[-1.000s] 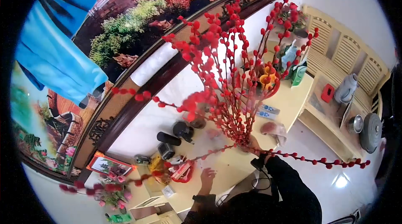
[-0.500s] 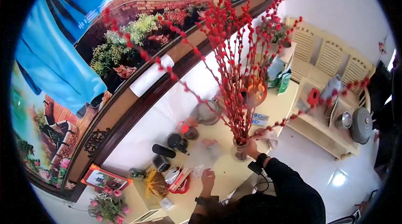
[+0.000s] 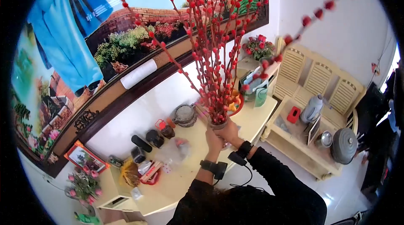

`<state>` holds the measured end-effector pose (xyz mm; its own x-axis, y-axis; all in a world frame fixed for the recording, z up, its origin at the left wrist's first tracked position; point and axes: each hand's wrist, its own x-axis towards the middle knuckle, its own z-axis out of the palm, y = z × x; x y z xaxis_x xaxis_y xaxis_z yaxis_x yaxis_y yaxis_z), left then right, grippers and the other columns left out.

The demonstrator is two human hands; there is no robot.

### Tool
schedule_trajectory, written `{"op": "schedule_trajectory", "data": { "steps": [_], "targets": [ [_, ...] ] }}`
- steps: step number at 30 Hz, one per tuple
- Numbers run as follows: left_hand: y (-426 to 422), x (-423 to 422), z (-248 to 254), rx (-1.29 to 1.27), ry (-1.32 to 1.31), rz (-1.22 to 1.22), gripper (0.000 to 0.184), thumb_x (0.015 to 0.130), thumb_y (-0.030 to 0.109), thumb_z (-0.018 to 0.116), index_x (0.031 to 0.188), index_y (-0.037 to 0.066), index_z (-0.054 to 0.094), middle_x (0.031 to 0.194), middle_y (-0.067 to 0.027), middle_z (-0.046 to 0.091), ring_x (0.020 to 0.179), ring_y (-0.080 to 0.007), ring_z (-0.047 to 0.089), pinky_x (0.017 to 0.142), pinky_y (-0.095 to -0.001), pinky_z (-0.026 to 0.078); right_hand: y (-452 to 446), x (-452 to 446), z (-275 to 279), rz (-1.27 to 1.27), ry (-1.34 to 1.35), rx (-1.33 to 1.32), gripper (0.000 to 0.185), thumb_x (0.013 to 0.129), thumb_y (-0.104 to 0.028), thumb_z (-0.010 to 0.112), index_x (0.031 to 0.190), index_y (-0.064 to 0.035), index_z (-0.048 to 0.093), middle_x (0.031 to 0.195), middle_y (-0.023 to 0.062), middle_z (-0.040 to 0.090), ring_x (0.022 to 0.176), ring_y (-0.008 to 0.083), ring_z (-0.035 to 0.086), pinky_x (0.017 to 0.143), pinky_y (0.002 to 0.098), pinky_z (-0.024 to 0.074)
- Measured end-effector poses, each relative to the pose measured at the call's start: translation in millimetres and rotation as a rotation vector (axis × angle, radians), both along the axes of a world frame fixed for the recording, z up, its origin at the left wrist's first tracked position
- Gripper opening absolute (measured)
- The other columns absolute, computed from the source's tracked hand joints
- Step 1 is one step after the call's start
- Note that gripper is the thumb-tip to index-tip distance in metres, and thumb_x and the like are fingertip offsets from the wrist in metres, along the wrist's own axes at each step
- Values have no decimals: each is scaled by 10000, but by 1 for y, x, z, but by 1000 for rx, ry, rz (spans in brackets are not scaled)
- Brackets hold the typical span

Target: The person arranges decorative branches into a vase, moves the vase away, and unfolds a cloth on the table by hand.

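A glass vase [image 3: 218, 125] filled with tall red-budded branches [image 3: 214, 69] is held between both my hands, above the front part of the cream cabinet top. My left hand [image 3: 213, 139] wraps the vase from the left side. On the other side, my right hand [image 3: 229, 132] grips it just below the rim. Most of the vase is hidden behind my fingers. The branches stand nearly upright and fan out, with one long stem leaning far to the right.
The cream cabinet [image 3: 189, 178] carries a grey bowl-like pot [image 3: 185, 115], a dark jar [image 3: 167, 131], a plastic bag [image 3: 174, 151], a red basket [image 3: 151, 174] and a picture frame [image 3: 86, 157]. Right stand a low table [image 3: 294, 145] with a kettle [image 3: 312, 108] and a slatted bench [image 3: 320, 69].
My left hand has come over from the left and now grips the vase alongside my right. Vase and branches have risen and shifted left; the view has also shifted.
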<state>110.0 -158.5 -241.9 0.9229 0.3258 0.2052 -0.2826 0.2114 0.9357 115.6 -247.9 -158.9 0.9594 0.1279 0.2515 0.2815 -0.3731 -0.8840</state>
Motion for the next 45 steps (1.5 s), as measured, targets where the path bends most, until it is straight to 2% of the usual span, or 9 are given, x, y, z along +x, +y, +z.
{"op": "schedule_trajectory", "data": {
  "steps": [5,8,10,15,22,26,35,42,45],
  "targets": [
    [-54,-4,19,-29,-72,5,351,881,232,263,1126,5,367,1139,-117,435,1015,-222,445,845,-335,391,-62,-12,17,35,34,-25,701,494,-410,700,1059,-78,452,881,147,583,824,301,556,688,346,440],
    [-87,-21,42,62,-98,-14,318,830,139,401,1102,-26,392,1083,-109,477,962,-195,476,819,-310,401,-98,-18,19,104,50,-71,728,529,-455,689,1065,-33,436,896,167,575,834,314,551,702,339,435],
    [-101,-34,63,432,-21,67,342,783,68,479,1102,-23,396,1043,-108,502,924,-182,495,799,-296,410,-124,-14,24,179,78,-115,743,544,-475,680,1068,-11,432,900,178,571,832,323,549,704,334,434],
    [-124,-25,71,97,12,-180,551,618,-16,595,1126,-16,380,1039,-88,506,916,-175,515,771,-273,425,-169,25,27,628,19,217,805,528,-196,768,1174,-3,327,1144,132,448,1055,192,427,891,312,338],
    [-124,38,78,262,33,-412,678,533,100,737,1111,-23,403,1046,-90,517,940,-172,502,818,-303,401,-194,89,56,979,53,286,795,485,-109,787,1159,-27,374,1129,71,464,1038,158,421,894,301,334],
    [-120,69,114,533,-21,-332,680,479,110,772,1071,1,455,1007,-71,543,917,-154,509,813,-299,403,-198,127,72,991,117,154,750,511,-94,775,1155,-38,396,1129,56,469,1037,157,414,898,300,321],
    [-87,185,106,446,-54,-646,639,462,7,747,1041,20,478,983,-57,550,929,-150,495,827,-285,384,-186,226,74,1054,285,141,798,561,-73,748,1228,-57,308,1225,69,383,1131,173,335,948,321,267],
    [-97,233,127,97,4,-640,514,535,-24,671,1010,-31,475,944,-61,544,889,-149,498,791,-270,403,-178,292,89,928,6,198,777,554,-103,756,1193,-40,319,1175,69,420,1062,163,406,890,319,346],
    [-96,264,126,286,-127,-409,641,571,-1,642,1146,-28,359,1096,-102,454,1021,-168,414,851,-290,356,-179,326,100,843,-55,210,742,540,-88,759,1159,-25,354,1103,62,473,1007,150,440,872,314,363]
  ]
}}
